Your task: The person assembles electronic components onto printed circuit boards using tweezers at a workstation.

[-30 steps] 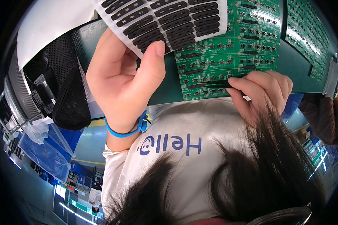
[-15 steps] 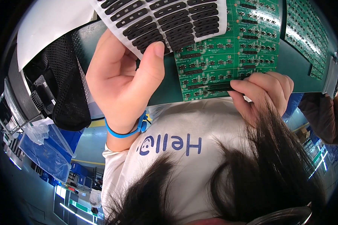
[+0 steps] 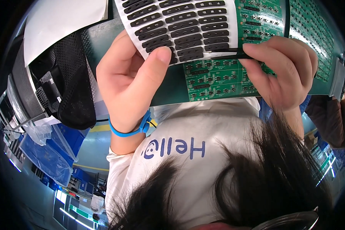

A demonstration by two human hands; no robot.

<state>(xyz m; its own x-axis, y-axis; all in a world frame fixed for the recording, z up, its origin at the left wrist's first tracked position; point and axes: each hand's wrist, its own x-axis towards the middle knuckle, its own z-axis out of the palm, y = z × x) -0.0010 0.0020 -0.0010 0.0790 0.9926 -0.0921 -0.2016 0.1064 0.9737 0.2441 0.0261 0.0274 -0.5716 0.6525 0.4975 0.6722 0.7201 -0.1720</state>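
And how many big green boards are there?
2. One board is in the middle, partly hidden by the sheet and right hand; another board is further right. More could be hidden.

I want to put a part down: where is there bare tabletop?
The green tabletop shows between the left hand and circuit boards, and between that hand and the black mesh bag. It is crowded by the right hand, where the sheet of black pads hides some boards.

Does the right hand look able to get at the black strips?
Probably yes: the right hand holds tweezers, tips beside the lower right black strips; the left hand grips the white sheet farther left, well clear.
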